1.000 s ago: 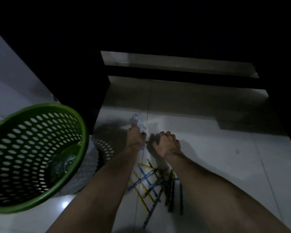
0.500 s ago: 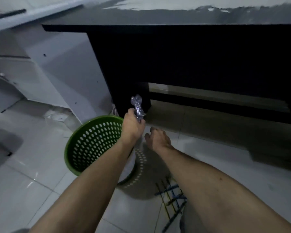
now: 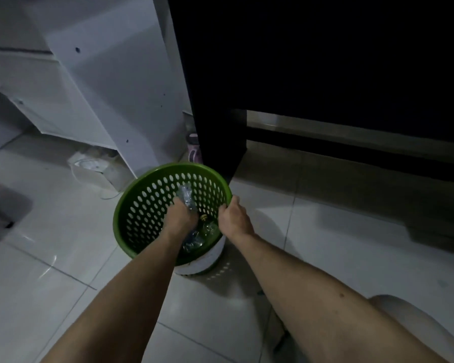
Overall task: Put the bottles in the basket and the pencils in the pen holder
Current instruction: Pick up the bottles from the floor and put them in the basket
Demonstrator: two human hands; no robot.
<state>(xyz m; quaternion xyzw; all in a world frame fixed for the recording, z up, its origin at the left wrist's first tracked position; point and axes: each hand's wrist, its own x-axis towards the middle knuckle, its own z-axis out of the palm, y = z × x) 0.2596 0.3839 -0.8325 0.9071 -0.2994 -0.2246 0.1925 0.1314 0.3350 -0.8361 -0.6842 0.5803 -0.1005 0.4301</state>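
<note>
One crumpled clear bottle (image 3: 186, 197) sits in your left hand (image 3: 179, 218), fingers closed around it, held inside the green perforated basket (image 3: 147, 205). At least two more clear bottles (image 3: 202, 233) lie on its bottom; exact count unclear. Your right hand (image 3: 235, 218) grips the basket's right rim. Both forearms extend forward over the tiled floor (image 3: 50, 258).

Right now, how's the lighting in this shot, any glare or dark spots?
Head view: dim overall; the black desk is featureless shadow, faint glare streaks mark the floor tiles, and the basket with the left hand stays readable; edges bend from the wide lens.
</note>
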